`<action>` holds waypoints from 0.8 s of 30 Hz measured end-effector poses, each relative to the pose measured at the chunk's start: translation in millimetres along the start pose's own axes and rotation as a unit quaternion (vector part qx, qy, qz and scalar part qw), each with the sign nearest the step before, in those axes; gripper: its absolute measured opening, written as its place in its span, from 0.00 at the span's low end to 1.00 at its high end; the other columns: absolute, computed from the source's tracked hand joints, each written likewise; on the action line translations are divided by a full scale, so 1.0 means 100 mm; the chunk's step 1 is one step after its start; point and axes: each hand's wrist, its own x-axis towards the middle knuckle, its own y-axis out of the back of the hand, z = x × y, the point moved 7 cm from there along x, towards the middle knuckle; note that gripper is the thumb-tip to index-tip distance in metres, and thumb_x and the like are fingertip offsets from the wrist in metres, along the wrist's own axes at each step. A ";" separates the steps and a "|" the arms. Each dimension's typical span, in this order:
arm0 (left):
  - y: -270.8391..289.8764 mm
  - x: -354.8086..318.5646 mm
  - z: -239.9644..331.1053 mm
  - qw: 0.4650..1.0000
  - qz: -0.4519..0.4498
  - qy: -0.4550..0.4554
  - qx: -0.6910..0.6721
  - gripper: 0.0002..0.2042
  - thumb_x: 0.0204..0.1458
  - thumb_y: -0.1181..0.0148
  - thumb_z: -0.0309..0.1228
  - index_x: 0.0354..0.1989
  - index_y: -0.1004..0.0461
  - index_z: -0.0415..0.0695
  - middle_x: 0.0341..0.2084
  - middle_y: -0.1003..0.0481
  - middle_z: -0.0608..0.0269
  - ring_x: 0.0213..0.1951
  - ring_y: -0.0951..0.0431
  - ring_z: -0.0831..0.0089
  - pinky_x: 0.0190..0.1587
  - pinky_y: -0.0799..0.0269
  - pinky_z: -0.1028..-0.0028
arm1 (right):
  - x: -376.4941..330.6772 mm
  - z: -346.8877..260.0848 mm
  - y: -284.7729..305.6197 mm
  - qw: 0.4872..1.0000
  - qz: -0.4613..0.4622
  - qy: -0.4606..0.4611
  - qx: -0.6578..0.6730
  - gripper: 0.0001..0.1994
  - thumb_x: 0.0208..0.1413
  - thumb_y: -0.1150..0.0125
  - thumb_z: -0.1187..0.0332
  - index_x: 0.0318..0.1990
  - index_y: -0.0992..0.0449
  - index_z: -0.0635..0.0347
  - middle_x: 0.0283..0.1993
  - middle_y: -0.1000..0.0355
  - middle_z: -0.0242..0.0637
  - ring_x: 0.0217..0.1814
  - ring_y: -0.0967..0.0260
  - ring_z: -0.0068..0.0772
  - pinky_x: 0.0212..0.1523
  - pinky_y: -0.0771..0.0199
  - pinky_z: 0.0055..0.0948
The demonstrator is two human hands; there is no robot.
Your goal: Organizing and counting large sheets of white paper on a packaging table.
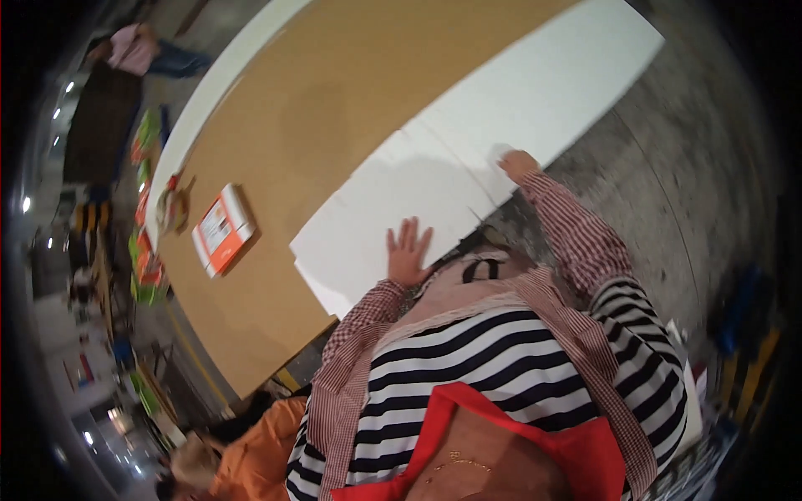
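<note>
On the near edge of the brown table (334, 108), a big white sheet (468, 159) is lying flat, running along that edge toward the far right corner. The person's left hand (408, 253) is pressing on the sheet's near end, palm down, fingers spread apart and flat, gripping nothing. The right hand (518, 164) is reaching further along the same sheet, close to the table's near edge; it is touching the white surface, but whether its fingers are curled or pinching something I cannot tell, it is too blurred. Both forearms are coming in wearing red-checked sleeves (576, 234) over a black-and-white striped top (501, 367). Toward the table's left edge an orange-and-white flat box (222, 230) is lying on bare brown surface, well apart from the sheet. A second white strip (225, 75) is running along the table's far edge. Beyond that, green and orange packages (144, 159) are piling up, and another person in pink (134, 50) is standing far off.
</note>
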 end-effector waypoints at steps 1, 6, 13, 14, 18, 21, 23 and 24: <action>0.01 0.01 0.01 1.000 -0.004 0.000 -0.007 0.49 0.35 0.34 0.49 0.69 0.50 0.56 0.70 0.61 0.47 0.71 0.62 0.50 0.66 0.71 0.42 | -0.08 -0.03 0.09 0.999 0.034 -0.005 0.022 0.20 0.57 0.51 0.52 0.35 0.22 0.61 0.39 0.25 0.47 0.45 0.28 0.49 0.47 0.30 0.46; -0.10 0.05 0.14 1.000 -0.028 -0.012 0.009 0.48 0.37 0.34 0.50 0.70 0.52 0.58 0.70 0.63 0.50 0.71 0.65 0.52 0.67 0.72 0.44 | -0.40 0.13 0.15 0.991 0.042 -0.080 0.098 0.17 0.58 0.49 0.53 0.35 0.22 0.57 0.38 0.25 0.44 0.44 0.28 0.48 0.46 0.29 0.44; -0.14 0.06 0.14 0.998 -0.064 0.006 0.028 0.50 0.34 0.32 0.50 0.70 0.52 0.59 0.70 0.63 0.51 0.71 0.65 0.52 0.67 0.73 0.44 | -0.51 0.16 0.17 0.985 0.053 -0.078 0.147 0.15 0.57 0.48 0.56 0.34 0.22 0.57 0.37 0.25 0.44 0.43 0.28 0.48 0.43 0.29 0.46; -0.15 0.07 0.13 0.998 -0.063 0.007 0.025 0.50 0.34 0.32 0.50 0.70 0.52 0.59 0.71 0.63 0.51 0.71 0.65 0.52 0.67 0.73 0.44 | -0.51 0.16 0.17 0.983 0.068 -0.076 0.155 0.15 0.57 0.47 0.56 0.33 0.22 0.57 0.36 0.25 0.44 0.42 0.28 0.49 0.42 0.29 0.46; -0.15 0.04 0.09 0.998 -0.053 0.006 0.015 0.51 0.34 0.31 0.49 0.70 0.52 0.59 0.71 0.63 0.51 0.71 0.65 0.53 0.67 0.73 0.44 | -0.51 0.12 0.19 0.978 0.087 -0.078 0.170 0.14 0.56 0.47 0.56 0.31 0.22 0.57 0.35 0.25 0.44 0.41 0.28 0.49 0.41 0.30 0.47; -0.19 0.06 0.07 0.997 -0.065 0.014 0.027 0.50 0.34 0.31 0.49 0.69 0.52 0.59 0.70 0.63 0.51 0.71 0.65 0.53 0.67 0.73 0.44 | -0.48 0.12 0.17 0.980 0.068 -0.077 0.171 0.14 0.56 0.47 0.56 0.31 0.22 0.57 0.34 0.25 0.44 0.41 0.28 0.49 0.41 0.30 0.47; -0.20 0.07 0.07 0.998 -0.064 0.012 0.023 0.50 0.34 0.31 0.49 0.69 0.51 0.59 0.70 0.63 0.51 0.71 0.65 0.53 0.67 0.73 0.44 | -0.46 0.13 0.17 0.982 0.078 -0.081 0.154 0.14 0.56 0.47 0.56 0.31 0.22 0.56 0.34 0.25 0.44 0.40 0.28 0.49 0.41 0.30 0.47; -0.19 0.08 0.06 0.998 -0.057 0.012 0.021 0.50 0.34 0.31 0.49 0.69 0.51 0.59 0.70 0.63 0.51 0.71 0.65 0.53 0.67 0.73 0.44 | -0.46 0.12 0.17 0.982 0.077 -0.080 0.155 0.14 0.56 0.47 0.56 0.31 0.22 0.56 0.34 0.25 0.44 0.40 0.28 0.49 0.41 0.30 0.47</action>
